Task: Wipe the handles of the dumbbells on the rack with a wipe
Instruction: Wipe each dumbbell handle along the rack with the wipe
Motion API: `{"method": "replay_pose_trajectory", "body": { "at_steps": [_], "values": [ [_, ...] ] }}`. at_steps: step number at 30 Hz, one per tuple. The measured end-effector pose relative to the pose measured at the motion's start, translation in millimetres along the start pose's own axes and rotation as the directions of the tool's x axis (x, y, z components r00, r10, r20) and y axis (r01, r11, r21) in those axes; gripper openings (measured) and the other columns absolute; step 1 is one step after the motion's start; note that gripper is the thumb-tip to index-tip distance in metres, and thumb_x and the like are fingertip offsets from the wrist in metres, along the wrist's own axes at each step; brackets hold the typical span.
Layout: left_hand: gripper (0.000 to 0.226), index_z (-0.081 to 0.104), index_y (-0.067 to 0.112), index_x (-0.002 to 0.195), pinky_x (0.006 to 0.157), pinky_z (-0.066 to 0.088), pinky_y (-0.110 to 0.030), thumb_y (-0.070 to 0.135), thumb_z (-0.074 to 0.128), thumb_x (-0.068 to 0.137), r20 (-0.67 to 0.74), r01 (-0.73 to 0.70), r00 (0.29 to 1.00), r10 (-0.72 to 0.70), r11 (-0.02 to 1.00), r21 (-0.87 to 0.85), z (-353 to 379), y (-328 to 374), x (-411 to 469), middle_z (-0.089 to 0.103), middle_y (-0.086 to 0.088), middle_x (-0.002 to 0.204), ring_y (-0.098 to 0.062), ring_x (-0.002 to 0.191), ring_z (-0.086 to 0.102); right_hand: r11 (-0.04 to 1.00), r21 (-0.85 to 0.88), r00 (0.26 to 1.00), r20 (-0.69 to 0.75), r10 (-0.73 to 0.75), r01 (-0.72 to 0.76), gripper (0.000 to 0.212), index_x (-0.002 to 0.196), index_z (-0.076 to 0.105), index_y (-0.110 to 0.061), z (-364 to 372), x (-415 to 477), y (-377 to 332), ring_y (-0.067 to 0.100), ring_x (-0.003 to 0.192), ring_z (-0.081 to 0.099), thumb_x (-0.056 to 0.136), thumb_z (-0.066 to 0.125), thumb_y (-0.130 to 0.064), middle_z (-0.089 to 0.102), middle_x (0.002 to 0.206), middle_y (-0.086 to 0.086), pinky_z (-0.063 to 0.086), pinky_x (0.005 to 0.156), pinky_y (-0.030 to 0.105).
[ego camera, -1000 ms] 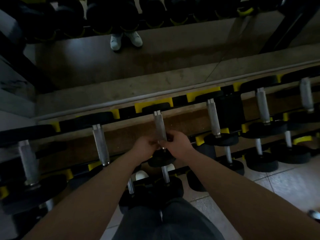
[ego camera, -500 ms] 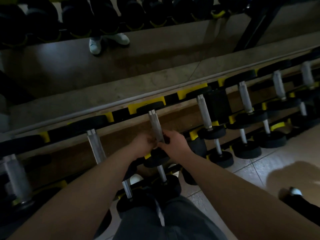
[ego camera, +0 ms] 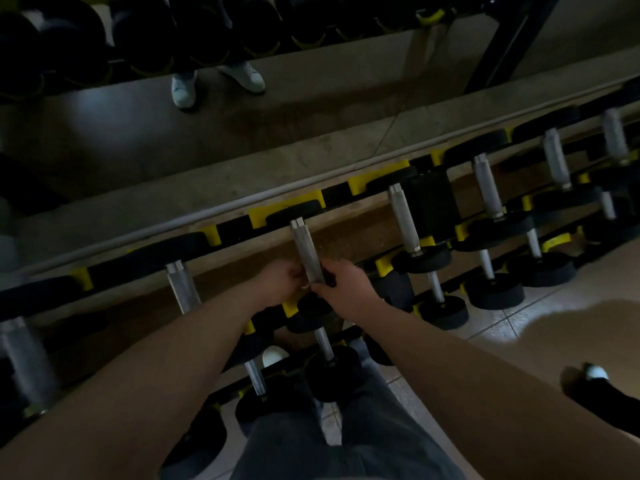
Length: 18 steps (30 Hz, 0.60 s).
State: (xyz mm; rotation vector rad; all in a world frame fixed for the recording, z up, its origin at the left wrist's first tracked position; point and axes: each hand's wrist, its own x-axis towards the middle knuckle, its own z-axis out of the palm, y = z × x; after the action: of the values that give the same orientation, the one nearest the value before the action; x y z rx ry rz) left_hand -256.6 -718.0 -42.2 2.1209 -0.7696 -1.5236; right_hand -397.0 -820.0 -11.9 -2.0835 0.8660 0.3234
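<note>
A long rack (ego camera: 287, 206) with yellow cradles carries a row of black dumbbells with bare metal handles. Both my hands meet at the near end of the middle dumbbell handle (ego camera: 305, 245). My left hand (ego camera: 277, 285) is curled against the handle's left side. My right hand (ego camera: 349, 292) pinches the handle from the right, with a small dark wipe (ego camera: 328, 276) between its fingers and the metal. The dim light hides most of the wipe.
Neighbouring handles (ego camera: 403, 220) (ego camera: 181, 289) lie on either side, with a lower tier of smaller dumbbells (ego camera: 440, 306) below. A mirror behind the rack reflects pale shoes (ego camera: 183, 88). My legs (ego camera: 332, 438) stand close to the rack. Another person's foot (ego camera: 595, 372) is on the tiles at lower right.
Both hands stay at the near end of the same handle. My view has swung left and down, and the other person's foot has come into sight at lower right.
</note>
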Motion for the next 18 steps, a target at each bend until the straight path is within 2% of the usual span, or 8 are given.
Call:
{"method": "replay_pose_trajectory", "body": {
  "at_steps": [2,4,6,7,10,14,16,18],
  "values": [
    [0.017,0.077,0.014,0.102,0.078,0.052,-0.024,0.023,0.065,0.095,-0.037,-0.010,0.999,0.010,1.000,-0.007,-7.0,2.8,4.1,0.072,0.000,0.100,-0.011,0.088,0.065,1.000,0.008,1.000,0.011,0.004,-0.004,0.053,0.145,0.051,-0.027,-0.9,0.7,2.1,0.018,0.106,0.057,0.094,0.067,-0.031,0.058,0.119,0.001,0.044,0.088,0.026],
    [0.019,0.074,0.015,0.107,0.064,0.045,-0.021,0.014,0.060,0.095,-0.166,-0.008,0.986,-0.031,0.974,-0.228,-18.6,10.0,12.1,0.068,0.003,0.092,-0.007,0.075,0.060,1.000,0.016,0.999,0.032,0.009,-0.010,0.055,0.146,0.050,-0.029,-1.6,2.1,3.4,0.018,0.108,0.058,0.095,0.067,-0.031,0.058,0.120,0.000,0.045,0.089,0.026],
    [0.031,0.071,0.010,0.116,0.056,0.037,-0.025,0.001,0.051,0.094,-0.265,-0.014,0.955,-0.131,0.875,-0.484,-27.4,12.0,21.8,0.063,-0.004,0.078,-0.014,0.061,0.051,1.000,0.012,0.999,0.046,0.008,-0.009,0.055,0.147,0.048,-0.029,-2.0,3.0,3.6,0.017,0.107,0.057,0.095,0.066,-0.031,0.057,0.121,-0.001,0.043,0.087,0.024],
    [0.035,0.069,0.009,0.118,0.055,0.034,-0.026,-0.002,0.048,0.094,-0.276,-0.019,0.949,-0.151,0.849,-0.528,-28.3,11.5,24.1,0.059,-0.005,0.072,-0.016,0.058,0.047,1.000,0.008,0.999,0.047,0.005,-0.005,0.055,0.148,0.047,-0.029,-1.9,3.5,3.9,0.016,0.107,0.056,0.096,0.066,-0.031,0.057,0.121,-0.002,0.043,0.087,0.023],
    [0.032,0.069,0.011,0.116,0.054,0.034,-0.026,0.001,0.047,0.095,-0.167,0.044,0.976,-0.140,0.879,-0.475,-16.3,7.4,17.2,0.058,-0.006,0.071,-0.016,0.059,0.045,1.000,0.017,0.999,0.050,-0.001,0.001,0.056,0.148,0.046,-0.029,-2.4,3.8,5.8,0.016,0.109,0.056,0.096,0.066,-0.030,0.058,0.125,-0.001,0.043,0.088,0.024],
    [0.017,0.071,0.015,0.083,0.046,0.027,-0.024,0.016,0.057,0.093,0.074,0.193,0.981,-0.178,0.921,-0.339,-3.4,6.2,4.6,0.048,-0.003,0.060,-0.014,0.050,0.033,1.000,0.020,0.999,0.050,-0.012,0.011,0.052,0.145,0.051,-0.029,-1.8,5.6,8.5,0.021,0.112,0.059,0.095,0.067,-0.030,0.059,0.125,0.003,0.046,0.090,0.027],
    [0.020,0.062,0.012,0.070,0.050,0.030,-0.027,0.010,0.056,0.089,0.065,0.183,0.983,-0.173,0.955,-0.232,-7.6,10.9,6.3,0.047,-0.007,0.062,-0.017,0.054,0.036,1.000,0.011,0.999,0.047,-0.013,0.013,0.052,0.144,0.051,-0.029,-1.2,6.0,9.1,0.021,0.110,0.059,0.095,0.067,-0.031,0.059,0.124,0.003,0.045,0.088,0.027],
    [0.019,0.055,0.009,0.070,0.050,0.033,-0.025,-0.001,0.050,0.086,-0.040,0.142,0.987,-0.153,0.970,-0.196,-16.3,18.6,9.2,0.044,-0.009,0.063,-0.018,0.058,0.037,1.000,0.015,0.999,0.050,-0.006,0.006,0.053,0.145,0.050,-0.030,-1.4,6.4,9.0,0.020,0.109,0.059,0.095,0.066,-0.031,0.059,0.123,0.001,0.044,0.086,0.026]
  ]
}}
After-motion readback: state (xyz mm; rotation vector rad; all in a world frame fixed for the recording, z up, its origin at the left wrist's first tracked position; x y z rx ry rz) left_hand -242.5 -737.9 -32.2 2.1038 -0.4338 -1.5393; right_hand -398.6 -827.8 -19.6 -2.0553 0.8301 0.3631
